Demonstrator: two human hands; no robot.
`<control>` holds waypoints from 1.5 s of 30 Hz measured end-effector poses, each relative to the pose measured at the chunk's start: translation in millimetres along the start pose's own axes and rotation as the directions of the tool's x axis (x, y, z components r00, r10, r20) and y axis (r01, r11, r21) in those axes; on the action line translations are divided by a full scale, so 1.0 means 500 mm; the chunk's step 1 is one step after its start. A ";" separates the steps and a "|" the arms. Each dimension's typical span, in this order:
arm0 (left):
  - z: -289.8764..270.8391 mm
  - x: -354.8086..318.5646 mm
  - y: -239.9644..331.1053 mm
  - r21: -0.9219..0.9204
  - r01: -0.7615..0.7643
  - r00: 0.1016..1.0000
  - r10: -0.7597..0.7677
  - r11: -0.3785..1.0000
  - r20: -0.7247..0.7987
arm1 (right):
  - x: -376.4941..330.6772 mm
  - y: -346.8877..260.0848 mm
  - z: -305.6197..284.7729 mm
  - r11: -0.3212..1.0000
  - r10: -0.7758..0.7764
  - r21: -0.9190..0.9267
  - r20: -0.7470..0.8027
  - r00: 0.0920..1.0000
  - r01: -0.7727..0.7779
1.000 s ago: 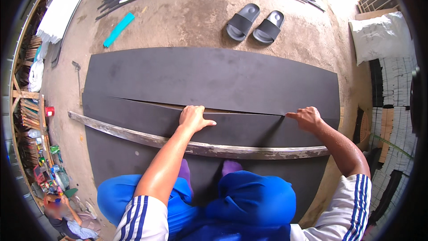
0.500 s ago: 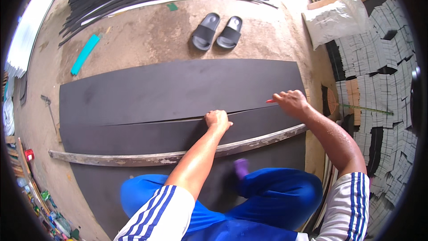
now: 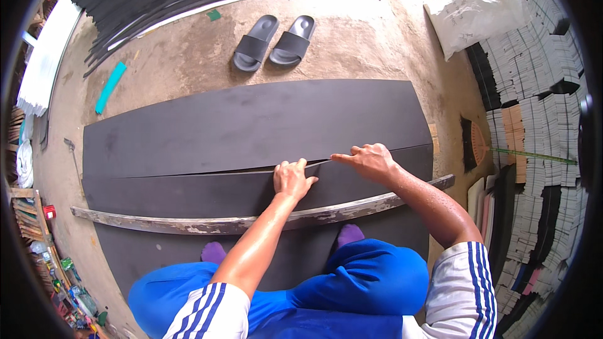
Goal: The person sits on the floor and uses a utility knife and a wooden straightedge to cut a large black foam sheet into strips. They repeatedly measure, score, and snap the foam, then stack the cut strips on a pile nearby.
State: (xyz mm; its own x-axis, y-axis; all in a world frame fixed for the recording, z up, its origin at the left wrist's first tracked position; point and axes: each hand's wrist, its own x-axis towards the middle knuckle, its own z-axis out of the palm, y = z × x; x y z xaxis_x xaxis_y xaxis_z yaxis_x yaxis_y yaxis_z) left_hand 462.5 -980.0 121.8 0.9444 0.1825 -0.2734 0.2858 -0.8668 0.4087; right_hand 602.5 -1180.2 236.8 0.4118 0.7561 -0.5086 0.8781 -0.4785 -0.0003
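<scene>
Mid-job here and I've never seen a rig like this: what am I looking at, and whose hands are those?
There is no machine: these are a person's two bare hands, seen from above by a wide fisheye camera on their head, so straight edges look bent. A large dark sheet lies on the floor, with a long slit across it. A worn bar lies across the sheet, nearer the person. The left hand touches the sheet at the slit; the right hand is beside it, and whether it holds something is hard to see. Beyond the sheet are black slippers and a teal strip.
</scene>
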 end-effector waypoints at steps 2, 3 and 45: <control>-0.002 -0.007 0.000 0.002 0.003 1.000 -0.003 1.000 -0.011 | -0.001 0.019 -0.002 0.999 -0.045 -0.026 0.081 0.996 0.047; -0.003 -0.010 0.000 -0.007 0.002 1.000 -0.002 1.000 -0.017 | -0.001 0.032 0.008 0.998 -0.058 -0.019 0.065 0.996 0.059; 0.081 0.087 0.280 0.026 0.043 0.998 -0.044 0.999 0.035 | -0.182 0.340 0.148 0.995 0.073 -0.066 0.038 0.997 -0.070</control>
State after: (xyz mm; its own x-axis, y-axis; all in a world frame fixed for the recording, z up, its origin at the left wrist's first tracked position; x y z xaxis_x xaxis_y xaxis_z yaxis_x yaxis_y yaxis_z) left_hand 536.8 -1112.4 131.8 0.9248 0.2036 -0.3214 0.3215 -0.8700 0.3739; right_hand 696.1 -1363.4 219.5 0.4653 0.7015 -0.5398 0.8611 -0.5001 0.0923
